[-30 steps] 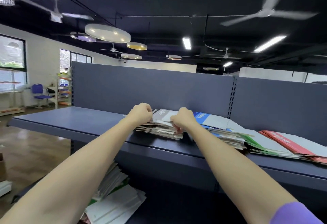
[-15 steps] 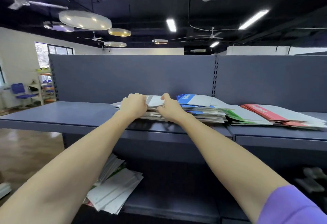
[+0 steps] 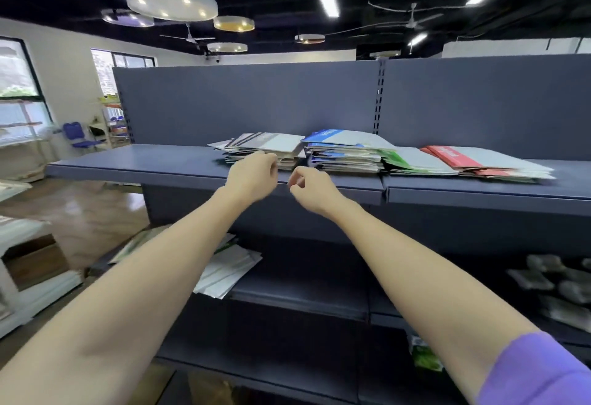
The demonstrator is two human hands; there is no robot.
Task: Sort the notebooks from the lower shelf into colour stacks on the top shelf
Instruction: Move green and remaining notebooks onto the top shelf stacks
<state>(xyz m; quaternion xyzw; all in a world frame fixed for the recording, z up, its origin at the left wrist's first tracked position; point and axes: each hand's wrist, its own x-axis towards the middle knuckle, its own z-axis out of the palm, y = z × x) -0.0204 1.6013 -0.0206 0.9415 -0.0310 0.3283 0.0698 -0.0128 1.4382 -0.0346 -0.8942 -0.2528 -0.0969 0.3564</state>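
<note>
On the top shelf (image 3: 134,164) lie four colour stacks side by side: a grey stack (image 3: 271,145), a blue stack (image 3: 345,152), a green stack (image 3: 412,161) and a red stack (image 3: 479,161). My left hand (image 3: 252,177) hangs just in front of the grey stack, fingers loosely curled, holding nothing. My right hand (image 3: 311,187) is beside it in front of the shelf edge, also loosely curled and empty. More notebooks (image 3: 224,270) lie in a loose pile on the lower shelf (image 3: 303,289), partly hidden by my left forearm.
The shelf unit's dark back panel (image 3: 256,100) rises behind the stacks. Grey packets (image 3: 556,286) lie on the lower shelf at the right. A white low unit (image 3: 28,264) stands on the wooden floor at the left. A purple chair (image 3: 80,136) stands far left.
Both hands have let go of the grey stack and drawn back toward me, off the top shelf. The view has tilted downward.
</note>
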